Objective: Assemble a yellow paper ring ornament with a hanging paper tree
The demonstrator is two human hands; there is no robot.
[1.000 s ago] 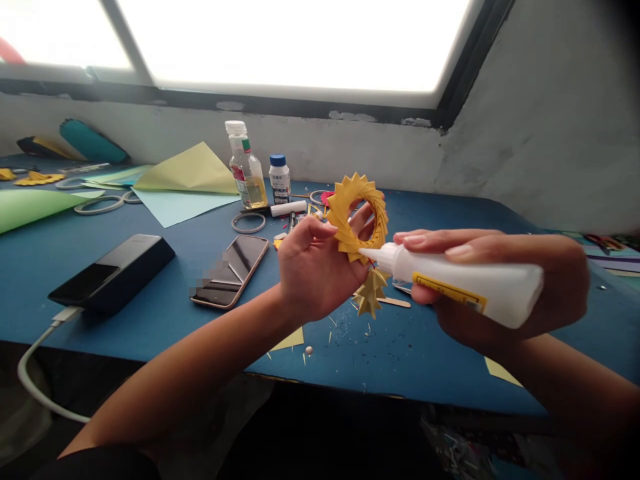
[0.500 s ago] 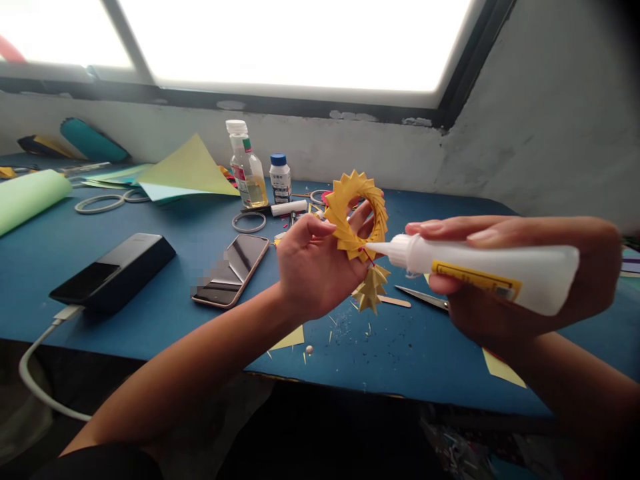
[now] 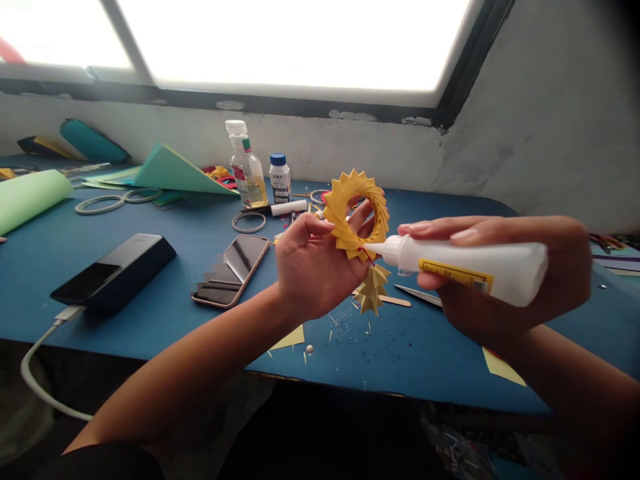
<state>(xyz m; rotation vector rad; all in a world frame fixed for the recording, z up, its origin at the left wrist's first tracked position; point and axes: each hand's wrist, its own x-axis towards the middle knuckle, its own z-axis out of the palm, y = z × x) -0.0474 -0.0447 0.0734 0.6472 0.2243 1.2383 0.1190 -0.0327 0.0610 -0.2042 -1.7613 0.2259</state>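
A yellow folded-paper ring (image 3: 344, 223) stands upright in my left hand (image 3: 313, 273), held between the thumb and the fingers behind it. From its lower edge a red thread runs to a paler, pleated paper piece (image 3: 373, 292) that hangs below. My right hand (image 3: 540, 287) is wrapped round a white squeeze glue bottle (image 3: 465, 267) with a yellow label, tipped on its side. The bottle's nozzle points left and its tip meets the lower part of the ring, near the thread. Whether any glue is coming out, I cannot tell.
On the blue table (image 3: 210, 347) lie a power bank (image 3: 115, 270), a phone (image 3: 233, 270), a wooden stick (image 3: 395, 301) and partly hidden scissors (image 3: 417, 295). Behind stand a glass bottle (image 3: 247, 173) and a blue-capped bottle (image 3: 281, 180). A green paper sheet (image 3: 173, 170) is at the back left.
My right hand and the glue bottle have shifted slightly left, the nozzle staying at the ring. The green sheet at the back has flipped its shape. A fingertip now shows at the far left edge.
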